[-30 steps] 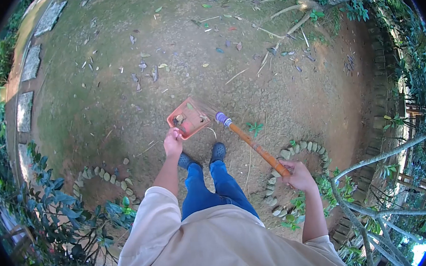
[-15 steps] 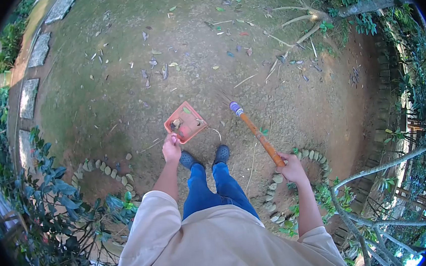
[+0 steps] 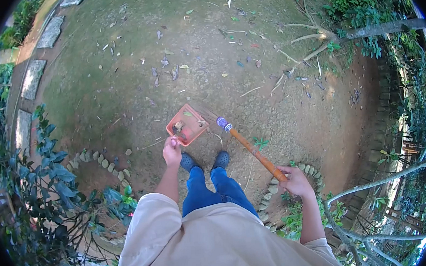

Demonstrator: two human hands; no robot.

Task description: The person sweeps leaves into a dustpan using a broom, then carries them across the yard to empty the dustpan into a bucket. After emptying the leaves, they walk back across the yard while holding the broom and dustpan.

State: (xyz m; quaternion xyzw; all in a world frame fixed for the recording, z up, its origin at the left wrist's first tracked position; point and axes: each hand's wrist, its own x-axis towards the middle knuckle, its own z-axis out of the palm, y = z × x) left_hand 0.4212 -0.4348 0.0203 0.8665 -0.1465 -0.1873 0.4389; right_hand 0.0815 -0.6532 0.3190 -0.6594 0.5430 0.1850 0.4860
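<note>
My left hand (image 3: 172, 152) is closed on the near corner of an orange-red dustpan (image 3: 192, 126), which holds a green leaf and some dry debris. My right hand (image 3: 295, 181) grips the end of a broom's orange-brown handle (image 3: 255, 152). Purple and white binding (image 3: 224, 124) wraps the broom's far end, and its thin bristles reach to the right edge of the dustpan. The bristle tips are blurred. Both tools are in front of my feet, low over the soil.
Scattered leaves (image 3: 175, 73) lie on the ground ahead. Stone slabs (image 3: 33, 80) run along the left. Curved rows of small stones flank my feet. Leafy shrubs (image 3: 57, 182) stand at left, and bare branches (image 3: 389, 176) reach in from the right.
The broom's bristle end has swung left to the dustpan's edge, and my right hand has moved slightly down. The dustpan stays nearly in place. The view has shifted a little.
</note>
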